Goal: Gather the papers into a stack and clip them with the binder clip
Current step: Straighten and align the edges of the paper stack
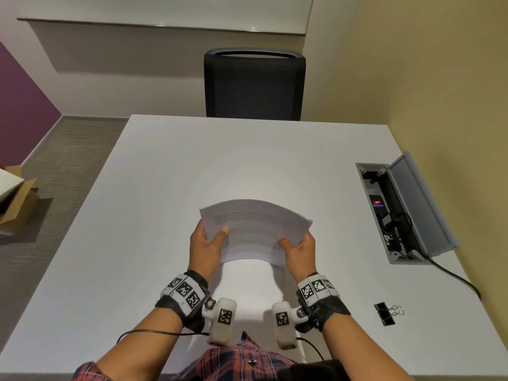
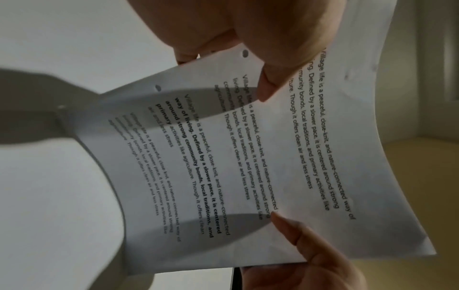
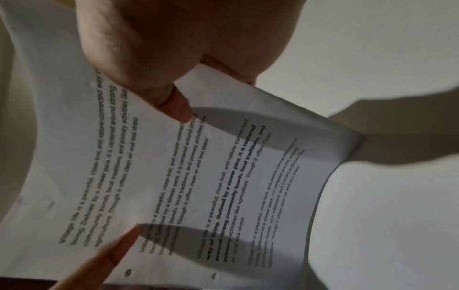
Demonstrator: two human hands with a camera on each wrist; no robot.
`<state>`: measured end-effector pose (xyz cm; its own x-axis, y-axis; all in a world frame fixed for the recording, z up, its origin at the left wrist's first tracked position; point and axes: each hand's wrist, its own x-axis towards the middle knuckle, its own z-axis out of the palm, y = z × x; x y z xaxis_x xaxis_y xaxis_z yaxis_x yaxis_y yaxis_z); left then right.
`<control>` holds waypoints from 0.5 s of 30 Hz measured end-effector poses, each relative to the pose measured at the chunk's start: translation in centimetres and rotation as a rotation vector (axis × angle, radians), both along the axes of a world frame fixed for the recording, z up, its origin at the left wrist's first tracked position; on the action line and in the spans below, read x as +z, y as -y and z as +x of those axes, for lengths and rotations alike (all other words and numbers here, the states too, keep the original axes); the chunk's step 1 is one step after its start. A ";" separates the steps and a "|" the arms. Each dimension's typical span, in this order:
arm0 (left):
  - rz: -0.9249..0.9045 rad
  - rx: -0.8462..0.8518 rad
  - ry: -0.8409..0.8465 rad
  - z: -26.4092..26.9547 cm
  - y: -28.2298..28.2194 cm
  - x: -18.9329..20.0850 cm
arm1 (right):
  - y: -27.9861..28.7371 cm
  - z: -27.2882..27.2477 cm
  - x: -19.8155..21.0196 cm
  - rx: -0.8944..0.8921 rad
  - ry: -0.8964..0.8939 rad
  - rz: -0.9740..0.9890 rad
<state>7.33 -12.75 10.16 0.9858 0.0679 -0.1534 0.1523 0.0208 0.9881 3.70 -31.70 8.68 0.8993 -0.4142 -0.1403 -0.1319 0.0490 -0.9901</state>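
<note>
Papers held above the table, between the two hands and in front of the person's chest. The left hand grips the left edge, thumb on the printed face and fingers curled behind; the right hand grips the right edge in the same way, its thumb on top. The sheets bow upward between the grips, forming an arch whose near edge hangs clear of the table. The long axis cannot be told from the bent stack; the lines of text run from one hand to the other, and the punched holes lie along the left-hand edge. The number of sheets cannot be counted; layered edges show several. Two clips lie side by side on the table, well to the right of the right wrist, their wire handles pointing right.
</note>
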 end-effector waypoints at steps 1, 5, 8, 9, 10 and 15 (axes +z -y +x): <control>-0.004 -0.002 0.006 0.1 -0.1 0.3 | 0.3 0.0 0.1 0.003 0.021 -0.004; -0.074 0.008 0.047 0.4 -0.2 1.9 | 1.5 -0.3 -0.1 -0.062 0.046 0.030; -0.183 0.035 0.077 0.5 -0.2 3.6 | 2.7 -1.0 -1.3 -0.143 -0.017 0.108; -0.221 0.044 0.077 0.5 -0.2 4.1 | 3.1 -1.4 -1.7 -0.154 -0.051 0.163; -0.265 0.054 0.071 0.6 -0.3 4.6 | 3.4 -1.8 -2.3 -0.148 -0.086 0.238; -0.551 0.076 -0.040 1.0 0.0 5.6 | 3.6 -3.2 -3.7 0.087 -0.068 0.583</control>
